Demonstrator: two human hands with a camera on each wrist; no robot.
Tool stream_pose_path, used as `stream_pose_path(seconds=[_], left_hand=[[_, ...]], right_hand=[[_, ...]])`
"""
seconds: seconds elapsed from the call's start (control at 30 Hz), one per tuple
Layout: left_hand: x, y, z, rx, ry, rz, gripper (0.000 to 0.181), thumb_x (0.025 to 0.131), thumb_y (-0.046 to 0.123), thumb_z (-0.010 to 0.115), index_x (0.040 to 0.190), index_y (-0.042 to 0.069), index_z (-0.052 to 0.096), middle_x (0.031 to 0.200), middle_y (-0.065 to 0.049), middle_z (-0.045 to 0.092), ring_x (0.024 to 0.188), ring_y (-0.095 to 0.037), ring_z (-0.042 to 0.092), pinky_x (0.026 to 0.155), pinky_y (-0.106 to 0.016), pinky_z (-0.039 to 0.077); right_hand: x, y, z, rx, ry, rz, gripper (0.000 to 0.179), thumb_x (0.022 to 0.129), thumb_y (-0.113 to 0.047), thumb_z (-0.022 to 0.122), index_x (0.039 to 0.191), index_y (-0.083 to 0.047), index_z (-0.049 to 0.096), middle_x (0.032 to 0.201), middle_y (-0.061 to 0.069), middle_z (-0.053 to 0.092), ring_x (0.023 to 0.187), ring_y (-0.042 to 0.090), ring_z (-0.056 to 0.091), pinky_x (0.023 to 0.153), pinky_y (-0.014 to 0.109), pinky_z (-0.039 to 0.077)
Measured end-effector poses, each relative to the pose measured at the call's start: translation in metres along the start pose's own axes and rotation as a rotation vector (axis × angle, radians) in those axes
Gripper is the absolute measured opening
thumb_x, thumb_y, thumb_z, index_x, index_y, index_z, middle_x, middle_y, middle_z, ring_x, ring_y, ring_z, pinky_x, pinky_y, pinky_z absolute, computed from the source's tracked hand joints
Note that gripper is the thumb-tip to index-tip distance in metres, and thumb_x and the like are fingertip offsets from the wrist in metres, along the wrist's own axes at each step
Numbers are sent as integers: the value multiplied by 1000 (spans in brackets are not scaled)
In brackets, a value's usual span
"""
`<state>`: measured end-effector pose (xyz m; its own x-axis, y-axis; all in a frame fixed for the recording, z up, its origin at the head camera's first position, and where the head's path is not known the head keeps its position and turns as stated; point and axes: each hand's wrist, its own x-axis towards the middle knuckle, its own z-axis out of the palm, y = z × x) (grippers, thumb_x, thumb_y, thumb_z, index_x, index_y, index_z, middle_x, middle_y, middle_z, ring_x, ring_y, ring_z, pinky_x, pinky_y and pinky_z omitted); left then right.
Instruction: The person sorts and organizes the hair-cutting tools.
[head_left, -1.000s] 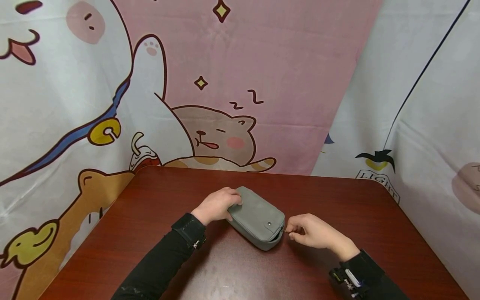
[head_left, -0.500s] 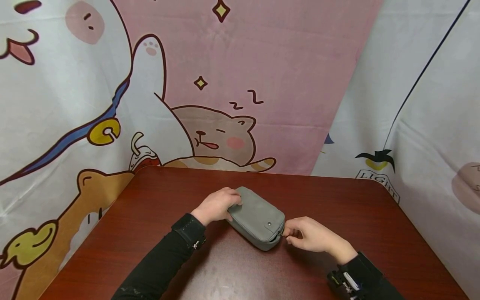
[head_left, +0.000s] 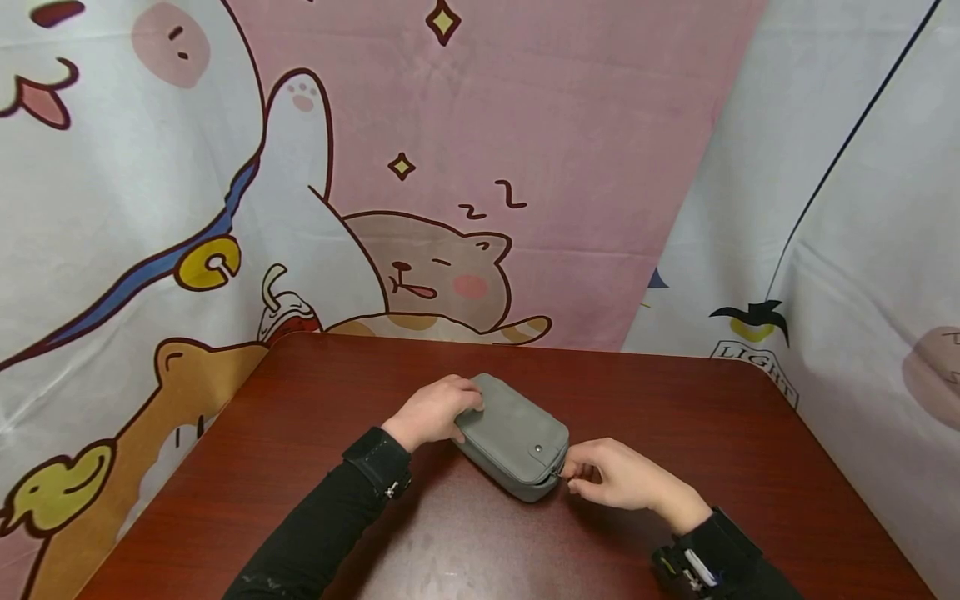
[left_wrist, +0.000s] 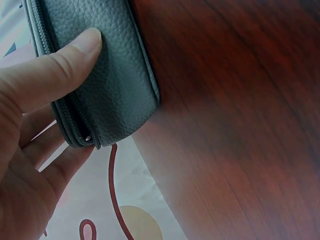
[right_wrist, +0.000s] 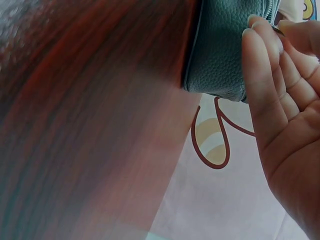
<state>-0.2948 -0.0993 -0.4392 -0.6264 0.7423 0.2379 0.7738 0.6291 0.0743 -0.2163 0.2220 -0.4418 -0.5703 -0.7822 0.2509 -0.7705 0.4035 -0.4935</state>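
Note:
A grey-green zippered pouch [head_left: 513,429] of pebbled leather lies flat on the table, slanting toward the lower right. My left hand [head_left: 431,410] grips its far left end, thumb [left_wrist: 82,52] on the side wall and fingers over the other side. Beside that thumb the zipper [left_wrist: 42,30] runs along the edge and gapes slightly at the end. At the near right corner my right hand [head_left: 626,475] pinches the small zipper pull [right_wrist: 277,30] between thumb and fingertips. A round metal snap [head_left: 538,448] shows on the lid near this corner.
The reddish-brown wooden table [head_left: 360,367] has its far edge against a cartoon-printed cloth [head_left: 585,167]. Dark sleeves with strapped wrist cameras cover both forearms.
My right hand has moved slightly left and toward me with the zipper pull, round the pouch's corner. The dark gap there has narrowed. My left hand stays where it was.

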Motion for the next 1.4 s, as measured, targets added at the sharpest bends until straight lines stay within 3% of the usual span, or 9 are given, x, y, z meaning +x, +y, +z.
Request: stream_pose_path(seconds=[0.23,0.9,1.13,1.4], left_hand=[[0,0,-1,-1,3,-1,52,59,17,97,105,15,72,116,-1,65,109,-20,58,92,-30,50],[-1,-2,0,-25,5,11,53,59,14,97,106,15,72,119,-1,65,111,-20,57,93,-30,49],[-1,-2,0,-30,10,10,53,59,14,97,105,16,72,118,-1,65,111,-20,57,92,-30,50],[-1,-3,1,-29,10,3,53,59,14,97,106,16,72,119,-1,65,112,-20,57,92,-30,50]], right_hand=[[1,-1,2,10,-3,-3,13,87,-3,72,91,-13,66,87,-14,63,75,-3,59,61,24,52],[6,-8,7,31,5,-47,11,88,-4,72,92,-13,66,87,-12,63,75,-3,58,63,20,51],[5,-8,8,166,-19,-7,13,87,2,70,93,-10,66,84,-10,67,73,-1,60,58,22,52],[4,-7,12,363,-46,81,6,93,2,65,97,-2,65,82,2,71,66,5,66,56,28,56]])
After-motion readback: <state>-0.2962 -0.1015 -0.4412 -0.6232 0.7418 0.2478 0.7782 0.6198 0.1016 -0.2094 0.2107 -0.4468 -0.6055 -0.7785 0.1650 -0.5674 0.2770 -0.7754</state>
